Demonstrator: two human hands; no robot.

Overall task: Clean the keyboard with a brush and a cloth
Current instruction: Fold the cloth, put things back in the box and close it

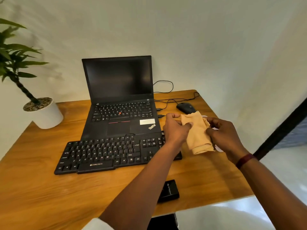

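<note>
Left hand, right hand pinch tan cloth near ZEBRONICS keyboard; ThinkPad laptop behind.

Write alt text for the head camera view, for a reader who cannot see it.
A person's left hand and right hand grip a tan cloth near the right end of a black keyboard on a wooden table. Behind it stands an open laptop with a dark screen, a mouse to its right and a potted plant to its left.
</note>
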